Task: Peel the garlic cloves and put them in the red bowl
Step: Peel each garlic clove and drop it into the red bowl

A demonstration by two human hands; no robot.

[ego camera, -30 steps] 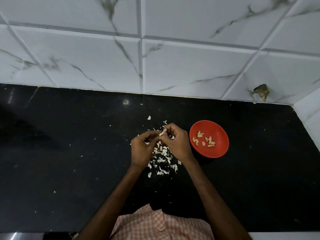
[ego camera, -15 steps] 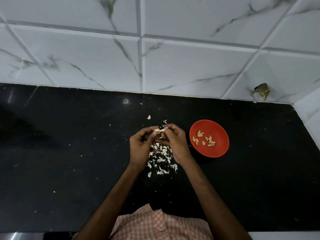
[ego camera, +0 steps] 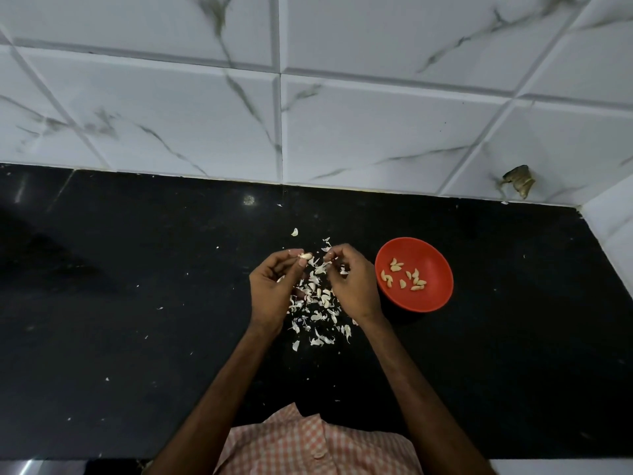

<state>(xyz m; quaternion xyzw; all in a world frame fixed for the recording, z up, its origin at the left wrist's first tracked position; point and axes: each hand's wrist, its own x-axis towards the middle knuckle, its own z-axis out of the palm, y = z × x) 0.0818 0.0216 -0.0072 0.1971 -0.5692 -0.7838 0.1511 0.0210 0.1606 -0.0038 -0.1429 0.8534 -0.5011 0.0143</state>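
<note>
My left hand (ego camera: 272,289) pinches a pale garlic clove (ego camera: 306,256) between thumb and fingertips above the black counter. My right hand (ego camera: 352,284) is a short gap to its right, fingers curled, with a thin strip of white skin (ego camera: 323,267) hanging at its fingertips. Under and between both hands lies a pile of garlic skins and cloves (ego camera: 317,303). The red bowl (ego camera: 435,296) stands just right of my right hand and holds several peeled cloves (ego camera: 404,277).
The black counter (ego camera: 137,303) runs to a white marble-tiled wall (ego camera: 205,114) at the back and a wall corner at the right (ego camera: 609,217). Stray skin flakes lie scattered around the pile. A lone piece of skin (ego camera: 294,232) sits beyond the hands.
My hands were joined on the clove; now they have pulled apart, the left keeping the clove and the right drawing away a strip of skin.
</note>
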